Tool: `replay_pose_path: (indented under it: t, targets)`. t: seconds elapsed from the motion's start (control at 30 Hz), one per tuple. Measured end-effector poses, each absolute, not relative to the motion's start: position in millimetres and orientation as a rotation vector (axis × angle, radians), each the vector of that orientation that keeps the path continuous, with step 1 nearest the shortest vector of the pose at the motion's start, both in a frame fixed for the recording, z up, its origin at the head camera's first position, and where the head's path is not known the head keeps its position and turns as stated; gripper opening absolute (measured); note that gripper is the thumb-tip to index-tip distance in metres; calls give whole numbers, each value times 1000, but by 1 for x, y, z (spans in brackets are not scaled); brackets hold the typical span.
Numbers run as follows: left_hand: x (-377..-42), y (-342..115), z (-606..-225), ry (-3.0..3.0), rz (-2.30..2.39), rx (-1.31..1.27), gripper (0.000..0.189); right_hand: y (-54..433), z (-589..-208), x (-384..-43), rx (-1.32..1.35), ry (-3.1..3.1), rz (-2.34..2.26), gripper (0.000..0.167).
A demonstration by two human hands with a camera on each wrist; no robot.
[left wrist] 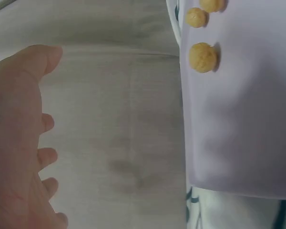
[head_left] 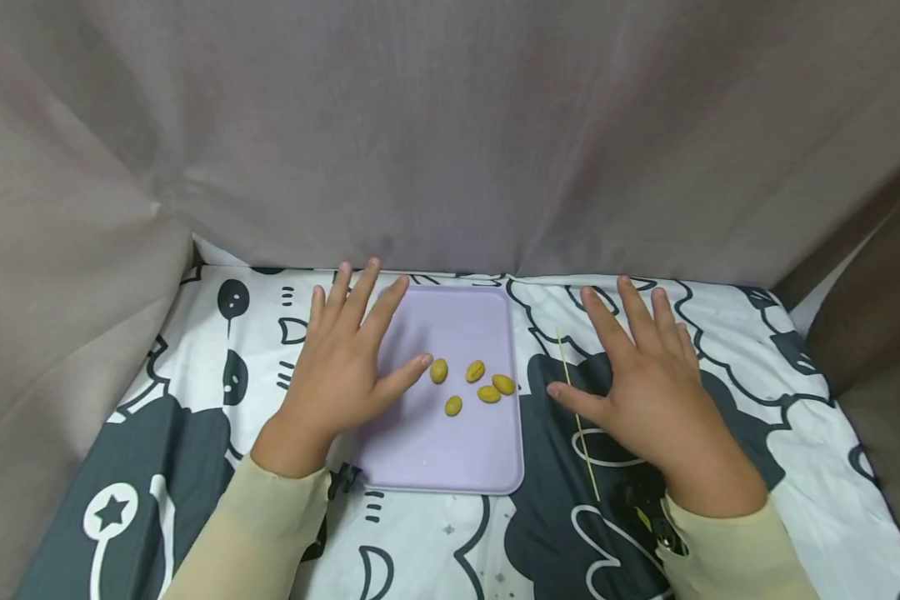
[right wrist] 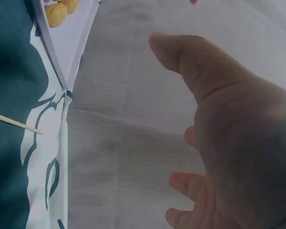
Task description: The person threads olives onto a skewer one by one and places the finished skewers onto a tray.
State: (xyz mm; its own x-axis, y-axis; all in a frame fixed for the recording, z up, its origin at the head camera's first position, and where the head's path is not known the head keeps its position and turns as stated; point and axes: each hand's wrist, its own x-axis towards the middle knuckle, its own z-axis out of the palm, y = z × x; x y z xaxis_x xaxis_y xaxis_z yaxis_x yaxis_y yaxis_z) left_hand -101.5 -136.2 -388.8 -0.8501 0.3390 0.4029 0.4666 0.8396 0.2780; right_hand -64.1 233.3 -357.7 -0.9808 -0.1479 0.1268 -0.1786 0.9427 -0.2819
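A pale purple tray [head_left: 442, 458] lies on the patterned cloth, bearing several small yellow, wrinkled, olive-like fruits [head_left: 453, 406]. Fingers spread, my left hand [head_left: 339, 367] hovers over the tray's left side, its thumb tip overlapping the leftmost fruit in the head view. In the left wrist view, some of the fruits [left wrist: 203, 57] show to the right of that hand. My right hand [head_left: 656, 392] is held with straight, spread fingers to the right of the tray and holds nothing. Beneath its thumb a thin wooden skewer [head_left: 587, 454] lies on the cloth; its pointed end [right wrist: 31, 129] shows in the right wrist view.
The black, white and grey printed cloth [head_left: 195, 467] covers the work surface. Grey-beige fabric [head_left: 450, 133] hangs like a wall behind it and along the left side. Darker brown fabric [head_left: 877, 333] stands at the right.
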Motion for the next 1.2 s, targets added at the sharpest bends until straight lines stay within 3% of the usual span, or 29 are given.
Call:
replay_pose_path:
  t: [0.5, 0.67, 0.87, 1.2]
  targets:
    - [-116, -127, -369, -2755, -565, -701, 65, 232, -353, -83, 146, -3116, 575, 96]
    - [-124, -116, -363, -2906, -657, -750, 56, 235, -350, -88, 83, -3234, 541, 77]
    - [-129, -103, -364, -3056, -763, -814, 47, 238, -355, -87, 133, -3365, 567, 42]
    - [-118, -86, -381, -3227, -886, -830, 38, 242, -366, -76, 265, -3570, 567, 38]
